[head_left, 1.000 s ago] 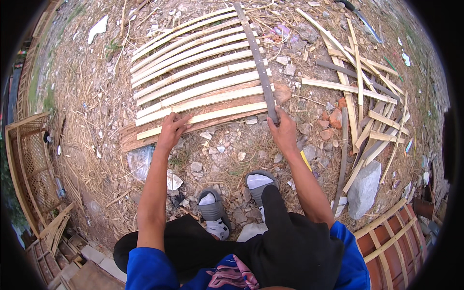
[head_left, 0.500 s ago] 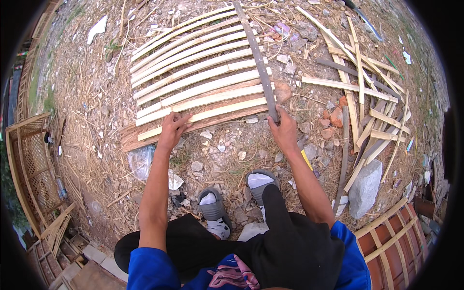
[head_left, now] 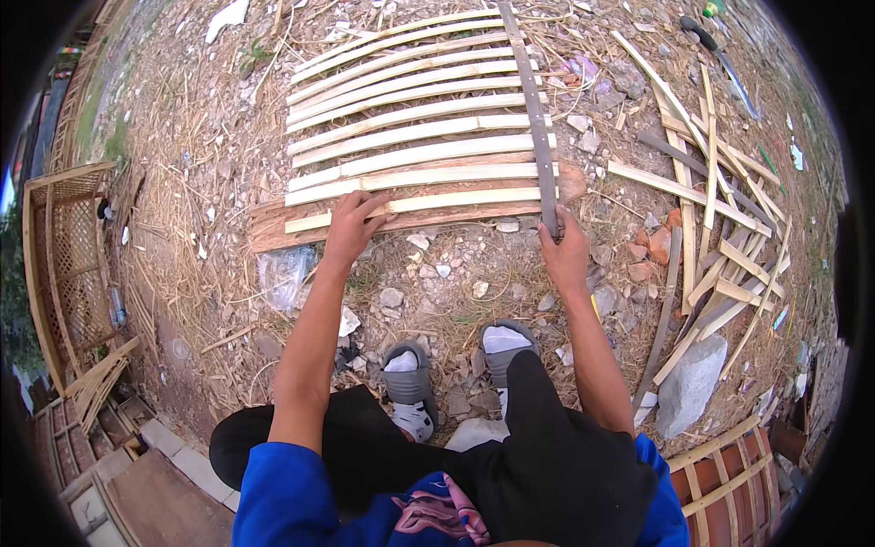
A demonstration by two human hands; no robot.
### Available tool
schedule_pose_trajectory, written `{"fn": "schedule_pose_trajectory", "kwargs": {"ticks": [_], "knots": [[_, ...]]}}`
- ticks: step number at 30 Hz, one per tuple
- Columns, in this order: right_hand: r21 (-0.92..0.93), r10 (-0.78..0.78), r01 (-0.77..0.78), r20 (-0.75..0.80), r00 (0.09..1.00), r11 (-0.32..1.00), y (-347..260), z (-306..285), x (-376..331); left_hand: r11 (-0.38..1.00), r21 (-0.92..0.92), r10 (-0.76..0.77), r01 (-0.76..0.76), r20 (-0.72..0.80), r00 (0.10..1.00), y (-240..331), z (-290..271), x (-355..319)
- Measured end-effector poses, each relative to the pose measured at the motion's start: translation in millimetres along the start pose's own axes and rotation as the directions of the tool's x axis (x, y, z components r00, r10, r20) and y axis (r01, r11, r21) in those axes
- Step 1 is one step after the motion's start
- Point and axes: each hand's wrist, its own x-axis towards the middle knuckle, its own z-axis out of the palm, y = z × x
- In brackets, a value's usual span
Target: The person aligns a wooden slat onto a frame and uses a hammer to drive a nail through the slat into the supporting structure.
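Several pale wooden slats (head_left: pixel 419 141) lie in parallel rows on the ground ahead of me. Across their right ends runs a dark, narrow wooden strip (head_left: pixel 532 105) with small marks along its face. My left hand (head_left: pixel 351 228) is closed on the nearest slat (head_left: pixel 465 198), toward its left end, with thumb and fingers at its edges. At the near end of the dark strip, my right hand (head_left: pixel 567 251) pinches it between thumb and fingers. A rough brown board (head_left: pixel 273 239) lies beneath the nearest slats.
Loose wooden strips (head_left: pixel 711 182) are piled at the right, beside a big grey stone (head_left: pixel 693 383). A handsaw (head_left: pixel 729 68) lies at the far right. Clear plastic (head_left: pixel 284 273) rests by my left forearm. A lattice wooden frame (head_left: pixel 68 264) stands at the left; rubble and straw cover the ground.
The view has shifted, so the slats and both hands sit farther right and slightly higher in the picture. Both hands keep their places on the slat and the dark strip.
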Motion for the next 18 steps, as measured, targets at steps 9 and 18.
{"fn": "schedule_pose_trajectory", "kwargs": {"ticks": [9,18], "knots": [[-0.032,0.015,-0.014,0.021,1.0,0.999,8.4,0.6,1.5,1.0,0.004,0.005,-0.005,-0.072,0.997,-0.4,6.3,1.1],[-0.09,-0.091,0.088,-0.033,0.995,0.992,19.7,7.1,0.7,0.994,0.105,0.004,0.011,-0.141,0.99,0.1,5.8,-5.1]]}}
